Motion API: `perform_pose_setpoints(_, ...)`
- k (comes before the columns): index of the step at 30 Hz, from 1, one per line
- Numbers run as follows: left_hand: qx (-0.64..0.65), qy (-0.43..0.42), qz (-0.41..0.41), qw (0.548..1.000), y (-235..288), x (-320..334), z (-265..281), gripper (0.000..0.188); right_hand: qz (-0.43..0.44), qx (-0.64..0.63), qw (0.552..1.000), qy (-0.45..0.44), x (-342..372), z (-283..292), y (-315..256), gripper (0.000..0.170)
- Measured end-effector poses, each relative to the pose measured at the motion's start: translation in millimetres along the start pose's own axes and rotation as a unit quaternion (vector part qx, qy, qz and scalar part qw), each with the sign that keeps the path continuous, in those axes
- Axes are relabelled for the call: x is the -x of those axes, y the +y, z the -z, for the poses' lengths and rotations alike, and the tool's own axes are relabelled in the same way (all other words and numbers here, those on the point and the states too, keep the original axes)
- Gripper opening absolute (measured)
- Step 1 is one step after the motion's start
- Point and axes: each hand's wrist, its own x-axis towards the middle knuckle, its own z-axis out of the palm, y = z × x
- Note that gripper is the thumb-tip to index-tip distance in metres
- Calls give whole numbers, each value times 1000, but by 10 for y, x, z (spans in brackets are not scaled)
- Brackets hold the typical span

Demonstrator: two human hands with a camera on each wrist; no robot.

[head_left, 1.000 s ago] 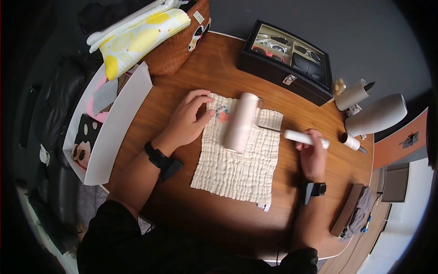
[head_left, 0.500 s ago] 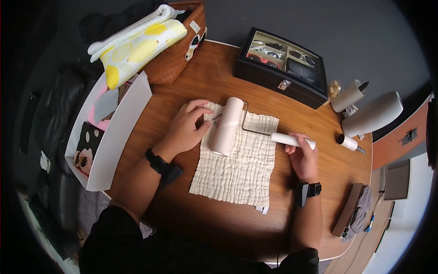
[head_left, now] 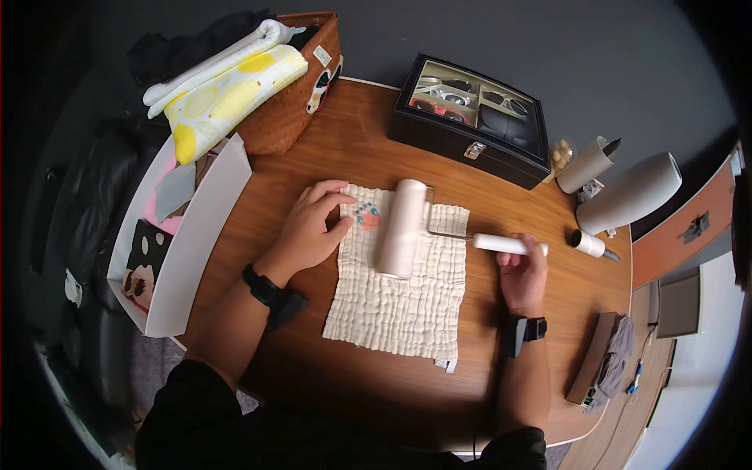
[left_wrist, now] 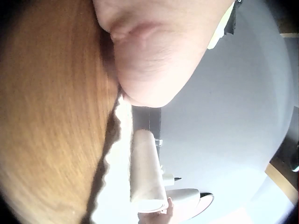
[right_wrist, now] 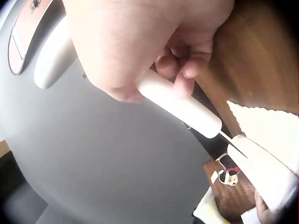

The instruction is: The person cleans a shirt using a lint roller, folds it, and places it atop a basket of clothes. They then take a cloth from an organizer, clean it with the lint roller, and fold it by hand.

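Note:
A cream crinkled gauze cloth (head_left: 399, 313) lies flat on the wooden table, with a small coloured print near its upper left corner. Across its upper part stands the white roller of a lint roller (head_left: 403, 231), slightly blurred. My right hand (head_left: 524, 274) grips the lint roller's white handle (right_wrist: 182, 105) at the cloth's right side, thumb and fingers curled round it. At the upper left edge of the cloth my left hand (head_left: 309, 227) rests with fingers extended, fingertips on the corner. The left wrist view shows the roller (left_wrist: 147, 172) lying along the cloth's surface.
A white open box (head_left: 200, 243) with folded items stands left, beside a brown basket (head_left: 274, 125) topped by a yellow-and-white cloth (head_left: 235, 86). At the back is a black glasses case (head_left: 470, 121). A white vase (head_left: 630, 192) and a small brown box (head_left: 595, 360) stand right.
The roller moved left over the printed patch, then back right, uncovering it again. My right hand went left and back slightly with the handle. My left hand stays at the cloth's corner.

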Motion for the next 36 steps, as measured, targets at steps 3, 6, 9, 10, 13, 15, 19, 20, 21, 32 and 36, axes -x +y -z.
perform_pose_setpoints(3, -8, 1, -9, 1000, -8, -21, -21, 28, -63, 46, 990, -119, 17, 11, 100, 16)
perform_pose_setpoints(6, -20, 2, -9, 1000, -29, -30, -20, 23, -81, 42, 986, -136, 34, -27, 172, 14)
perform_pose_setpoints(9, -16, -2, -17, 1000, -61, -12, 10, 17, -69, 39, 988, -131, 32, -30, 172, 12)
perform_pose_setpoints(10, -9, -2, -14, 1000, -63, -2, 14, 15, -58, 3, 995, -82, -2, 23, 172, 12)
perform_pose_setpoints(13, -3, -2, -13, 1000, -76, 3, 10, 13, -41, -29, 999, -19, -140, 197, 73, 10)
perform_pose_setpoints(15, -4, -2, -14, 1000, -71, 3, 15, 12, -7, -89, 994, 55, -178, 235, -55, 11)
perform_pose_setpoints(19, 3, 3, -13, 1000, -96, 16, 10, 14, 60, -74, 991, 92, -223, 357, -167, 18)
perform_pose_setpoints(20, -1, 9, -20, 1000, -110, 18, 1, 15, 59, -70, 989, 118, -193, 282, -190, 20)
perform_pose_setpoints(21, -2, 10, -20, 1000, -111, 19, -3, 15, 59, -71, 989, 117, -185, 286, -171, 20)
perform_pose_setpoints(32, -19, -3, -19, 1000, -17, 10, 7, 30, -61, 14, 996, -56, -20, 116, 56, 13)
perform_pose_setpoints(36, -23, -5, -7, 1000, -13, 18, 6, 31, 4, 82, 997, -5, -68, 152, -5, 13)
